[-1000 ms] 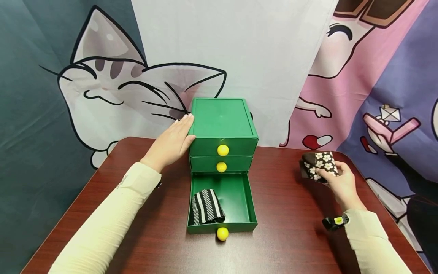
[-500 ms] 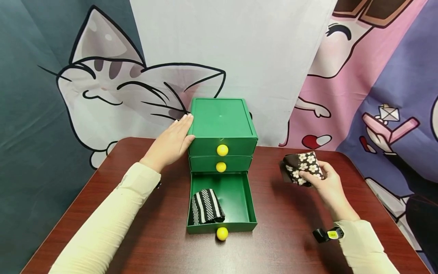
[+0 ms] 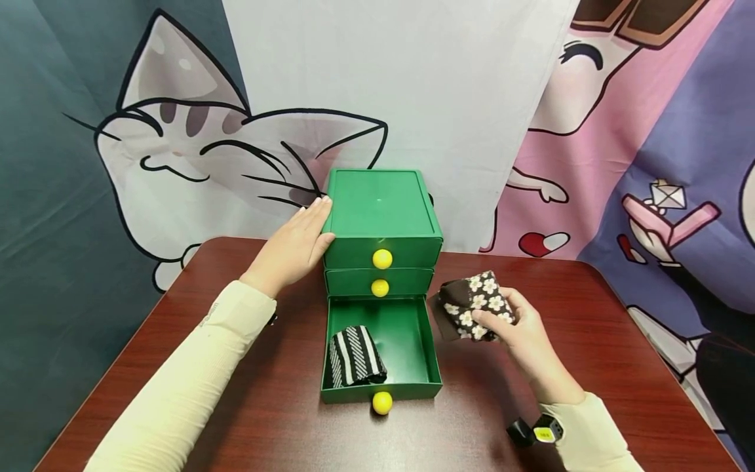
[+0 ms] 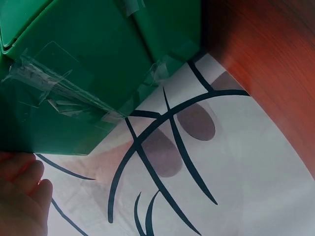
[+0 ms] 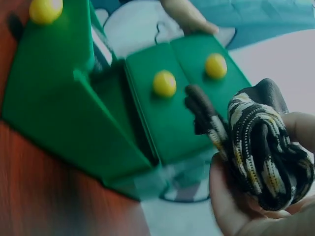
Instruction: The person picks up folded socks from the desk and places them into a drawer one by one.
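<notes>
A green drawer cabinet (image 3: 377, 203) with round yellow knobs stands on the table. Its bottom drawer (image 3: 409, 351) is pulled out, while the two drawers above are closed. Folded black-and-white striped socks (image 3: 356, 356) lie at the left inside that drawer. My left hand (image 3: 295, 246) rests with straight fingers against the cabinet's upper left side. Folded black socks with white flowers (image 3: 480, 305) are pinched between the thumb and fingers of my right hand (image 3: 525, 334), just right of the open drawer. In the right wrist view the flowered socks (image 5: 266, 147) show their rolled layers.
The dark red wooden table (image 3: 283, 406) carries the cabinet. Behind it hangs a cloth backdrop (image 3: 442, 98) with cartoon drawings, close to the cabinet's back. Clear tape (image 4: 64, 88) shows on the cabinet's side in the left wrist view.
My right hand has carried the flowered socks leftward across the table, from the far right to beside the open drawer. The left hand and the cabinet have stayed in place.
</notes>
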### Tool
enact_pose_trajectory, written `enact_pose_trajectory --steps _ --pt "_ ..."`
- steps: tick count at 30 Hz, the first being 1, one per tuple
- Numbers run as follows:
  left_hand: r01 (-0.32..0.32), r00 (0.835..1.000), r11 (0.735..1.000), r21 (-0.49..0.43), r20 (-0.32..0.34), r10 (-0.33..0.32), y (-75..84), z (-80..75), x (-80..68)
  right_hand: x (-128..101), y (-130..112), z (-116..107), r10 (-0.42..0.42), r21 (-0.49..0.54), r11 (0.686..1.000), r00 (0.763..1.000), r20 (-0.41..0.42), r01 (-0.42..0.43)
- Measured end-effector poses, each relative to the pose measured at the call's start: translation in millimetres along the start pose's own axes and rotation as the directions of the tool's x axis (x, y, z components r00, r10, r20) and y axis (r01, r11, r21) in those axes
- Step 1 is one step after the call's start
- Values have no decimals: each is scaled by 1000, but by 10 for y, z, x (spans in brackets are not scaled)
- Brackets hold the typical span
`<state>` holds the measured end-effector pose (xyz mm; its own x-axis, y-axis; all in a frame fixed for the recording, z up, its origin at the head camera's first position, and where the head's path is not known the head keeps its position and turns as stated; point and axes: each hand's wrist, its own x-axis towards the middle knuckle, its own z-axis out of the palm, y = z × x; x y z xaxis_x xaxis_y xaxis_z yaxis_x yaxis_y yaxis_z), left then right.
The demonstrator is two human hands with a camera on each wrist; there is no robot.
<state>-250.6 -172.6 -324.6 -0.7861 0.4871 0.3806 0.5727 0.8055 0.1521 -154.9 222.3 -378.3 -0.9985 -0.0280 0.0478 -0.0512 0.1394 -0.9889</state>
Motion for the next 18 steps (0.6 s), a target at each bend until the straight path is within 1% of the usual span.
enact_pose_trajectory --steps 3,7,12,15,18 --pt "2 1000 1000 -1 1 -2 3 2 -2 -28 0 130 -6 -41 999 999 37 7" --pt "5 1000 1000 -5 5 -5 8 1 -2 -39 11 293 -6 -54 998 997 75 10" --pt "7 1000 1000 -7 5 -7 6 7 -1 -34 27 484 6 -81 997 997 81 1" --pt "7 1000 1000 -9 4 -7 7 9 0 -16 44 584 13 -166 986 998 64 -2" --pt "9 1000 1000 -11 3 -9 6 8 -2 3 60 676 19 -282 959 999 42 -7"
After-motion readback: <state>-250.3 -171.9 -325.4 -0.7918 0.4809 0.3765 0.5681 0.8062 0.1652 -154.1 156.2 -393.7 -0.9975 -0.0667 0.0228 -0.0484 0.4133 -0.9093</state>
